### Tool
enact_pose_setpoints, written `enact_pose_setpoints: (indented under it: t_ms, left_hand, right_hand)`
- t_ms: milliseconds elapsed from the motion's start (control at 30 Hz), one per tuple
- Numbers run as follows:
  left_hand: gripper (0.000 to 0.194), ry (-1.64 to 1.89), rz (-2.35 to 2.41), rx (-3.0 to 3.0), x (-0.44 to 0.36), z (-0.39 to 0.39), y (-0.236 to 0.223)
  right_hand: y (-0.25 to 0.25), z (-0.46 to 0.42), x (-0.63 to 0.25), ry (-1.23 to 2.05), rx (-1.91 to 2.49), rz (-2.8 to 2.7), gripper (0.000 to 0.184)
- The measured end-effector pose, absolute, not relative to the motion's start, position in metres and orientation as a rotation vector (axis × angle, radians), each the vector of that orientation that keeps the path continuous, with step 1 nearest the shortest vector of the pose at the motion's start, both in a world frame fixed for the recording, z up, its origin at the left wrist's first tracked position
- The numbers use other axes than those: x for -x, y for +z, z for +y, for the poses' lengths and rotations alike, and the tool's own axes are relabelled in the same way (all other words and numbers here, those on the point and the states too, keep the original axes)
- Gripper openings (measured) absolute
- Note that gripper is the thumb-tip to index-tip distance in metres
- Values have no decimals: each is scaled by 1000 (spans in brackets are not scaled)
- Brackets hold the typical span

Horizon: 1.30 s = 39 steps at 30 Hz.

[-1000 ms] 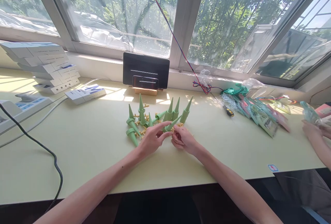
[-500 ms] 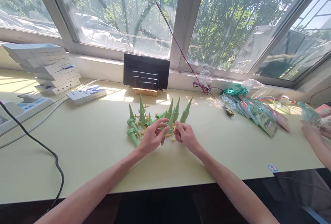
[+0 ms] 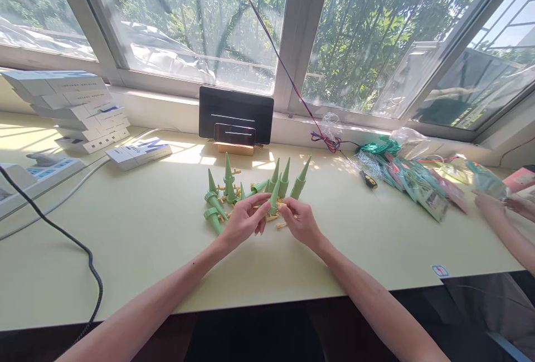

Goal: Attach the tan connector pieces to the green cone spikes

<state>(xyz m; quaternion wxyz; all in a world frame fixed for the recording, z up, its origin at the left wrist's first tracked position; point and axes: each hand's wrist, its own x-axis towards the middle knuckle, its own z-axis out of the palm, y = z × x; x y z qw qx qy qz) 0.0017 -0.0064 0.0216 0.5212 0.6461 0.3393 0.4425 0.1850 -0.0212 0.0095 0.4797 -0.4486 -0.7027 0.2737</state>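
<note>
the left hand [image 3: 246, 220] had its thumb and forefinger round the lower part of a green cone [image 3: 275, 195], which stood between the two hands, close to upright, its tip leaning slightly right. the right hand [image 3: 301, 221] had its thumb and forefinger pinched together on a small yellow piece [image 3: 281, 205], beside the cone's lower end and to its right; the relation that counted most, i judged, was that piece against the cone's base. both hands were about equally near the cone, the left gripping it; whether the yellow piece touched it i could not tell. one loose piece [image 3: 281, 225] lay on the table [image 3: 368, 239] by the right fingertips, and more yellow pieces [image 3: 236, 171] lay behind, too overlapped to count. with the held one i counted eleven green cones, though overlap might have hidden another: three upright at the right [image 3: 300, 181], one lying in the middle [image 3: 259, 186], four upright further left [image 3: 227, 167], and two lying at the left edge [image 3: 213, 220]. farther back, one phone [image 3: 234, 134] stood before one tablet [image 3: 259, 108].
</note>
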Motion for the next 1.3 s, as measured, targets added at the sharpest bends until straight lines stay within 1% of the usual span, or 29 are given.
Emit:
enact_pose_setpoints:
  t_ms: [167, 367, 800, 967, 1300]
  left_hand:
    - [50, 1038, 809, -1592, 0, -5, 18]
    - [45, 1047, 794, -1586, 1, -2, 15]
    - [45, 1085, 767, -1605, 3, 0, 7]
    - [44, 1067, 782, -1646, 3, 0, 5]
    - [41, 1029, 786, -1741, 5, -1, 1]
  right_hand:
    - [9, -21, -186, 641, 1108, -1676, 35]
    - [7, -20, -187, 566, 1104, -1719, 35]
    - [4, -18, -187, 530, 1086, -1756, 44]
    - [3, -18, -188, 541, 1072, -1737, 51]
    - [-3, -18, -187, 726, 1093, -1637, 53]
